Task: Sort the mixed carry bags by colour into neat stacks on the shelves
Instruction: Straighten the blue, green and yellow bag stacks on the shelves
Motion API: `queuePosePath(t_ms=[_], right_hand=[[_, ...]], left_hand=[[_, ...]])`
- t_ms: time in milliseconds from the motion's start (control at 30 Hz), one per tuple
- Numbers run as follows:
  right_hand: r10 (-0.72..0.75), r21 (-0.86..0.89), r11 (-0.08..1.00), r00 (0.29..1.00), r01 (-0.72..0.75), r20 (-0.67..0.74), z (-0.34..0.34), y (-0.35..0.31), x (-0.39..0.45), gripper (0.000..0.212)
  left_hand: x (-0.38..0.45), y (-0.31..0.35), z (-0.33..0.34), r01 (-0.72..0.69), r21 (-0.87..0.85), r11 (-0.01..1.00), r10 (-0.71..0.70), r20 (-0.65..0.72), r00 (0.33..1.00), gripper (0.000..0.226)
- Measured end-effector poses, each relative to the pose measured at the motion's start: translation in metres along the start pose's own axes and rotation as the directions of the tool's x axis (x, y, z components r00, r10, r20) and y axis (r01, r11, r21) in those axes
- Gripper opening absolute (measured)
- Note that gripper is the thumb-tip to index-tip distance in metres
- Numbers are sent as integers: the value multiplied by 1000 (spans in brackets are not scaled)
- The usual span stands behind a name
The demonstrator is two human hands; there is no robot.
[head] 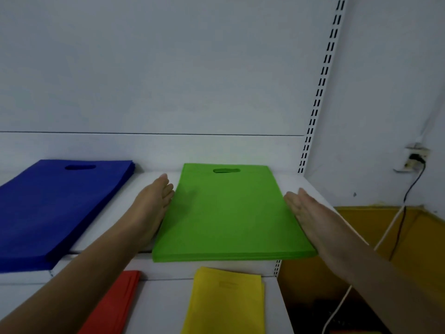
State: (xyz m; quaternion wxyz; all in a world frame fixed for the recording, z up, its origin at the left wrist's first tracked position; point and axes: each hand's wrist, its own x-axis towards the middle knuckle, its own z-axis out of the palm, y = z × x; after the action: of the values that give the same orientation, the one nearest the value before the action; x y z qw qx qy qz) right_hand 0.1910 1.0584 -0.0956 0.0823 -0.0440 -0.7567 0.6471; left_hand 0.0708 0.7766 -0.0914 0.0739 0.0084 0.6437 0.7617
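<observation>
A stack of green carry bags [228, 213] lies flat on the upper white shelf [154, 177], handle cut-outs toward the back wall. My left hand [151, 206] rests flat and edge-on against the stack's left side. Along the right side my right hand [310, 215] presses the same way, fingers straight. Neither hand grips a bag. A blue stack [55, 208] lies further left on the same shelf. On the lower shelf [163, 307] sit a yellow stack [224, 302] and, partly cut off by my left forearm, a red stack [113, 307].
A slotted white upright [320, 85] bounds the shelf on the right. Beyond it is a yellow-brown box or cabinet [375, 237], a wall socket [415, 157] and hanging cables [390, 232]. The white back panel rises behind the shelf.
</observation>
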Motion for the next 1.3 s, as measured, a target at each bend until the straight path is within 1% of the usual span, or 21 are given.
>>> queuePosePath(t_ms=[67,133,167,233,267,300,367,433,567,667,800,833,867,900,933,967,1000,1067,1133,1200,1300], right_hand=[[70,130,989,997,-66,-23,-5,-2,16,61],[128,254,962,986,-97,-107,-11,-3,35,55],[144,281,954,981,-104,-129,-11,-5,46,49],[138,250,963,978,-96,-154,-8,-4,69,24],[142,257,962,975,-95,-171,-7,-3,80,18],[155,233,966,974,-115,-163,0,-6,86,21],[185,239,959,974,-150,-133,8,-11,96,47],[191,241,957,976,-160,-109,12,-15,99,56],[209,298,942,965,-155,-161,0,-8,111,60],[239,349,916,968,-197,-81,0,-10,114,64],[272,337,917,952,-212,-141,-10,-15,127,65],[291,335,915,942,-224,-167,-13,-16,132,60],[301,323,917,936,-232,-182,-13,-16,138,49],[316,315,916,931,-250,-180,-10,-16,143,37],[324,297,917,933,-268,-157,-3,-17,143,31],[322,266,922,938,-281,-127,5,-19,140,32],[314,239,929,943,-281,-109,9,-17,142,41],[288,213,943,949,-257,-130,9,-17,147,50],[283,267,936,943,-231,-177,4,-20,151,51],[327,299,918,926,-263,-189,1,-21,158,52],[348,275,911,932,-309,-104,5,-27,156,54]], left_hand=[[4,4,-9,-8,2,1000,8,-32,999,58],[8,8,-13,-20,18,1000,21,-57,998,57],[10,9,-11,-20,19,1000,21,-58,998,57],[15,10,-2,2,24,1000,-1,-36,999,58],[17,9,1,16,34,999,-16,-19,1000,59],[19,9,4,32,47,998,-31,-3,1000,60],[24,9,7,55,76,996,-57,20,998,61],[28,11,3,66,79,995,-68,27,997,61],[34,10,2,76,72,995,-78,36,996,62],[38,9,8,92,121,988,-99,54,994,61],[52,21,-2,88,91,992,-86,-28,996,62],[58,24,-2,78,82,994,-74,-50,996,62],[62,26,0,73,70,995,-68,-68,995,62],[66,27,5,74,61,995,-69,-77,995,61],[70,26,10,85,58,995,-80,-74,994,62],[72,24,15,101,63,993,-97,-63,993,62],[74,23,20,116,70,991,-113,-51,992,62],[77,24,21,131,73,989,-128,-48,991,62],[80,25,17,126,59,990,-121,-74,990,62],[81,25,19,121,59,991,-117,-77,990,62],[81,20,28,128,108,986,-124,-45,991,63]])
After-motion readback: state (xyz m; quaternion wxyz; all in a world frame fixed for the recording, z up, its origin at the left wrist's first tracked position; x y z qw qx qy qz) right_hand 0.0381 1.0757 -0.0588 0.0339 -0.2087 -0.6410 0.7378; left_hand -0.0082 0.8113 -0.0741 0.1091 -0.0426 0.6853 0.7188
